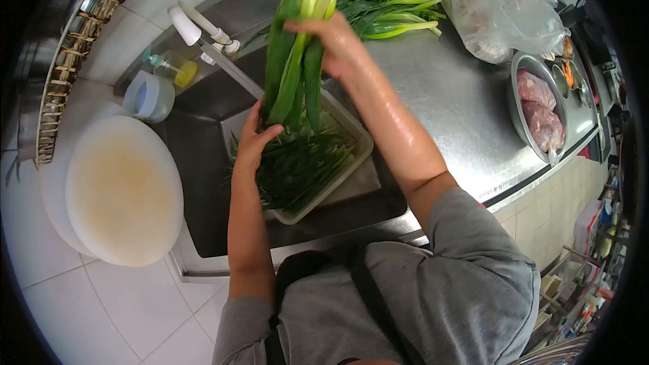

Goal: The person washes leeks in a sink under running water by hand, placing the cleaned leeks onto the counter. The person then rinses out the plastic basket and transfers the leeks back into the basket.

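My right hand (338,44) is closed around a bunch of leeks (291,78) just below its pale stem ends, which point up and look blurred. The green leaves hang down over the sink (199,189). My left hand (254,140) is at the lower leaves, its thumb in front and its fingers partly hidden behind them. Below both hands, a pale rectangular basin (365,140) in the sink holds more long green leaves (297,172). Part of that basin is hidden by the leeks and my hands.
More leeks (402,10) lie at the back of the steel counter (439,94), beside a plastic bag (500,17). A metal bowl (517,88) holds bagged meat (541,105). A faucet (186,23) and soap bottle (177,67) stand behind the sink; round white boards (122,189) are at left.
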`<state>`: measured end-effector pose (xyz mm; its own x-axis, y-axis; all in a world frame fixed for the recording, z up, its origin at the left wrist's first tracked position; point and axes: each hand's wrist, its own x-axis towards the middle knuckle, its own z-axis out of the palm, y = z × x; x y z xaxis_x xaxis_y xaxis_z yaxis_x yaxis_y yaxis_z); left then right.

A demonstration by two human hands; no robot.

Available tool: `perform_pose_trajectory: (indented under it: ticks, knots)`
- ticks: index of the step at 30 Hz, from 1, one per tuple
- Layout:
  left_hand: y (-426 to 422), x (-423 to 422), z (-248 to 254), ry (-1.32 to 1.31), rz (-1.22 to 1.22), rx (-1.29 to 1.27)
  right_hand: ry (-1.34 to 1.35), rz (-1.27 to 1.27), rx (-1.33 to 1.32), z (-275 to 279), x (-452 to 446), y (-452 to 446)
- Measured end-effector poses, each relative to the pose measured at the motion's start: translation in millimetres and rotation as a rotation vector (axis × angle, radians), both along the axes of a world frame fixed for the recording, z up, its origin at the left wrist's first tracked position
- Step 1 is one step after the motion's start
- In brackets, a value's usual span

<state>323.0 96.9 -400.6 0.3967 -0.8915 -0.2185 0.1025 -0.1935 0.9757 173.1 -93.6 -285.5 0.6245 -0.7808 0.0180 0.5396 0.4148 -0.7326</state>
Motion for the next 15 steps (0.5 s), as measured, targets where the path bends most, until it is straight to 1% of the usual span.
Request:
perform_pose_trajectory:
  ticks: [1,4,5,6,7,9,10,11,12,13,14,15]
  knots:
    - [6,3,-3,-0.021,0.048,-0.023,0.000,-0.018,0.004,5,-2,-20]
    - [31,16,-14,-0.032,0.172,-0.057,-0.113,-0.104,0.036,25,-9,-80]
    - [41,21,-18,-0.028,0.211,-0.063,-0.157,-0.054,0.080,14,-7,-117]
    - [51,25,-23,-0.006,0.220,-0.057,-0.107,-0.262,0.214,40,-19,-114]
    - [61,30,-29,0.015,0.228,-0.051,-0.263,-0.121,0.177,14,-24,-171]
    - [79,31,-37,0.047,0.250,-0.023,-0.133,-0.480,0.209,26,-40,-181]
    - [86,30,-39,0.057,0.261,-0.003,-0.281,-0.391,0.208,-6,-48,-223]
    - [92,29,-42,0.068,0.271,0.015,-0.293,-0.487,0.254,-34,-63,-257]
    - [98,27,-46,0.087,0.276,0.016,-0.188,-0.529,0.286,-66,-78,-286]
    - [104,26,-50,0.106,0.279,0.017,-0.123,-0.640,0.326,-67,-76,-276]
    - [109,24,-55,0.125,0.284,0.017,-0.081,-0.687,0.343,-85,-80,-293]
    - [113,25,-60,0.134,0.285,0.037,0.112,-0.672,0.304,-107,-92,-308]
